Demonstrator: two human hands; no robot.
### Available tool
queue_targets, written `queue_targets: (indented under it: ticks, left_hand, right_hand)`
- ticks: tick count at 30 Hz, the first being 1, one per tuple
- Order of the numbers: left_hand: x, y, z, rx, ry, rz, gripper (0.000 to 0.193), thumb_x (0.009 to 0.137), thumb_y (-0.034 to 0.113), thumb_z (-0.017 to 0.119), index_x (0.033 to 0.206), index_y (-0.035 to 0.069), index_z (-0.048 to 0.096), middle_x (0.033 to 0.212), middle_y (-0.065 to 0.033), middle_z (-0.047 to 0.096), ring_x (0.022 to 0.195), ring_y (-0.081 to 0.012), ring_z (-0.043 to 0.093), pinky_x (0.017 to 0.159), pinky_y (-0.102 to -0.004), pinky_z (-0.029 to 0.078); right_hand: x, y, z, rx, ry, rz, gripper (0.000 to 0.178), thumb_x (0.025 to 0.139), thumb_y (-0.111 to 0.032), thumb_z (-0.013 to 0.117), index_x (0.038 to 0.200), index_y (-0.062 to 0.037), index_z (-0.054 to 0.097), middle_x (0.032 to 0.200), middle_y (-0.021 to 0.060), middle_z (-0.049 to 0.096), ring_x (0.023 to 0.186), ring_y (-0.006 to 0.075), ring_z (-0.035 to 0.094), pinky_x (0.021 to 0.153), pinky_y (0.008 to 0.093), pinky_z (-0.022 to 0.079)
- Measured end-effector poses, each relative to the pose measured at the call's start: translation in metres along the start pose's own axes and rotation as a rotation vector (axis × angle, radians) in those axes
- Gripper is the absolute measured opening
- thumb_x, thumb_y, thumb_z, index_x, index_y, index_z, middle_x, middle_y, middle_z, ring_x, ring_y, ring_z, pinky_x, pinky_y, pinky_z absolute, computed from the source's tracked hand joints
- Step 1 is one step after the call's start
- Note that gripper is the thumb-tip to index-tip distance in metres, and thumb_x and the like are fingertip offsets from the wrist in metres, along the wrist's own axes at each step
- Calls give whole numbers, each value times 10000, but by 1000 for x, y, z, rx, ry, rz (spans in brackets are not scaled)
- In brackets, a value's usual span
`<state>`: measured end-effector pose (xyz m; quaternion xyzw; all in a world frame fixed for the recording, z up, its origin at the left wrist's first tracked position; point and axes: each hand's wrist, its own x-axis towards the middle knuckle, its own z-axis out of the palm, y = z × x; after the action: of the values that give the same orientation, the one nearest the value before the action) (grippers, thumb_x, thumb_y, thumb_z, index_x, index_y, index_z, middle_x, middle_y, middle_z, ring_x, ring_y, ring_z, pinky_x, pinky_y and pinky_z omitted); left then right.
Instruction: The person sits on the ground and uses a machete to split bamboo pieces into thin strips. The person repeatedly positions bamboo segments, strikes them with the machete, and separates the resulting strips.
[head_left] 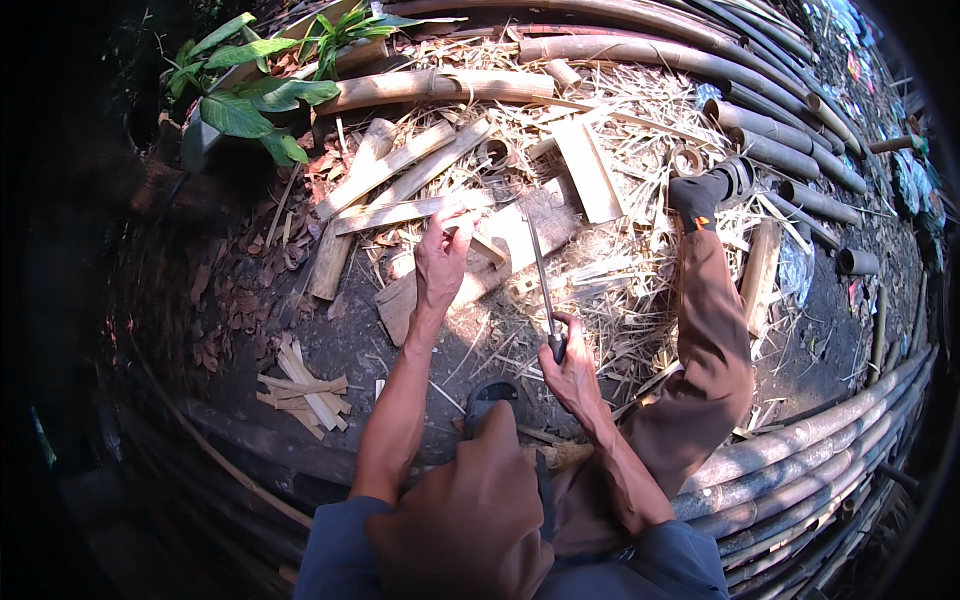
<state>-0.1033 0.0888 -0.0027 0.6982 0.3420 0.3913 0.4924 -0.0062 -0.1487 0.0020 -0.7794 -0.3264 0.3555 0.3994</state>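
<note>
My right hand [572,370] is closed around the dark handle of a long, narrow knife [541,265]. Its blade points away from me, over a thick wooden plank [548,222] that lies slantwise on the ground. To the left, my left hand [443,262] pinches one end of a short bamboo strip [487,246], whose other end comes down by the plank. Glare washes out my left fingertips. The blade and the strip are apart. A wide split bamboo piece [590,170] leans at the plank's far end.
Split bamboo lengths [385,170] lie beyond my left hand. A small pile of cut strips [305,388] is at the left. Shavings [640,270] cover the ground. Bamboo poles [800,450] are stacked at the near right, with more poles [650,50] at the back. A leafy plant [240,110] stands far left.
</note>
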Motion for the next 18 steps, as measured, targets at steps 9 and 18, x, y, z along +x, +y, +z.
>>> queue_targets:
  ticks: [9,18]
  left_hand:
    - [-24,12,-19,275,252,-225,296,971,257,566,945,-31,629,672,-105,604,583,-168,543,559,-320,441]
    - [-54,38,-10,437,99,-357,612,1040,360,281,880,-117,630,711,-231,656,653,-336,649,617,-452,471]
  right_hand:
    - [-12,-21,13,98,-50,34,439,962,-278,554,1344,-87,455,682,179,630,651,364,667,612,435,493]
    - [18,-52,50,220,-110,-116,310,972,-310,542,1111,-33,529,573,174,550,522,318,580,522,419,432]
